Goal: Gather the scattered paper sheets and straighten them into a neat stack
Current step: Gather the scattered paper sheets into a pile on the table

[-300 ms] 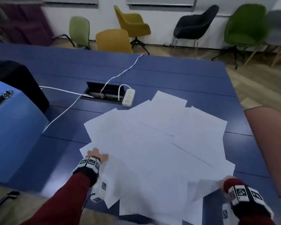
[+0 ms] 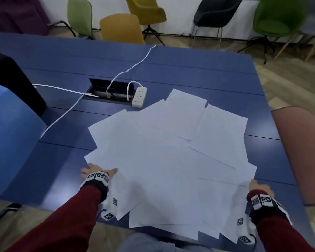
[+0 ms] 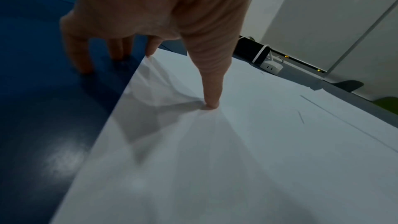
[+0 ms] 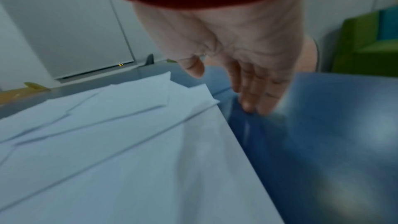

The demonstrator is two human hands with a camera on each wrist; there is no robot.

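Many plain white paper sheets (image 2: pixel 171 160) with no writing lie fanned on the blue table (image 2: pixel 189 70), left hand (image 2: pixel 96 171) spread with thumb pressing one, right hand (image 2: pixel 260 188) flat beside them.

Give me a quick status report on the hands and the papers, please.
Left hand open, thumb pressing sheet edge. Right hand open beside the paper sheets, still fanned. Power strip near far edge.

Left hand (image 2: pixel 96 172) fingers hidden behind wrist band beside paper sheets (image 2: pixel 171 160). Right hand (image 4: pixel 247 67) fingertips motion-blurred past the sheets' edge; contact with table (image 4: pixel 323 125) unclear.
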